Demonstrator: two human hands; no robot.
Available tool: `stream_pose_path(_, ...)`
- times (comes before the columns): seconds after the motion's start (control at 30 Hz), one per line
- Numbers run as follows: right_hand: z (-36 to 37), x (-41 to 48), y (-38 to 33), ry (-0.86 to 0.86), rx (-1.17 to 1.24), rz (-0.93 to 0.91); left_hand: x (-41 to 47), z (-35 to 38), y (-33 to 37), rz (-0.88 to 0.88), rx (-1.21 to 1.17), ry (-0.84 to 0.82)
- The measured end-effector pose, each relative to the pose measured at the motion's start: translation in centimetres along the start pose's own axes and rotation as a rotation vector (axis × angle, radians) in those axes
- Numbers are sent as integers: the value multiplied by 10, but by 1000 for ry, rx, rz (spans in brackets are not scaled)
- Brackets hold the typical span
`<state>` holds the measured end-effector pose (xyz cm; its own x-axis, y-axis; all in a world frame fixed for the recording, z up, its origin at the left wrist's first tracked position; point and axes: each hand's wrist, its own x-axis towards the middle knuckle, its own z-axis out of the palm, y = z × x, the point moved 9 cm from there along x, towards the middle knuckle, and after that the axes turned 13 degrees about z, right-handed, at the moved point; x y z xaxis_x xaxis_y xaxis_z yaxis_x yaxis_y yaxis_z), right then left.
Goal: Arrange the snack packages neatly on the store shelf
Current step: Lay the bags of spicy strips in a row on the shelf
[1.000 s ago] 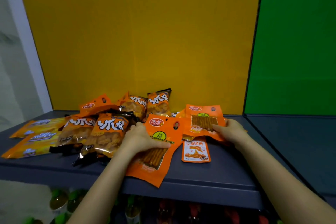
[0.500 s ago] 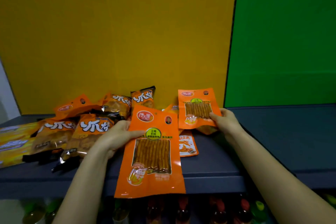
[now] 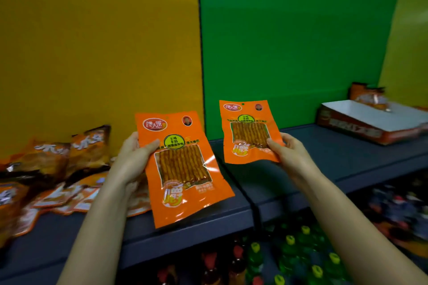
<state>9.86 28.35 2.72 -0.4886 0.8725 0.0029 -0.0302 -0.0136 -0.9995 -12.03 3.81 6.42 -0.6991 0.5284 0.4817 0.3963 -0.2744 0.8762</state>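
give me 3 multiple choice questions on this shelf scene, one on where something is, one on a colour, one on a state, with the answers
1. Where is the open carton?
A. far right of the shelf
B. on the floor
C. under the left hand

2. What colour is the back panel behind the smaller packet?
A. white
B. green
C. black

3. What are the hands doing?
A. both empty
B. one holds a bottle
C. each holds an orange packet

Answers:
1 A, it sits at the shelf's right end.
2 B, green shows behind it.
3 C, the left hand grips the larger packet, the right hand the smaller packet.
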Motion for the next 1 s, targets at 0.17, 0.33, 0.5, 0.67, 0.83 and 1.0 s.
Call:
stream_pose_path(0.17,-142,-4,-1,146,-22,-15,-8,136,-7,-49,-133,-51)
stream_pose_path(0.33,-287,-12,2,266,-50,-18,-35,285,-2,-93,-237,-150)
stream_pose_path(0.5,-417,-20,18,378,-95,14,-68,417,-5,-119,-295,-219)
stream_pose_path(0.67,-530,-20,28,458,-56,48,-88,530,-4,-147,-326,-314)
stream_pose_path(0.83,-619,-5,32,523,0,47,-89,634,-4,-151,-351,-396)
stream_pose_path(1.0,-695,35,36,560,27,46,-81,742,-10,-133,-376,-460)
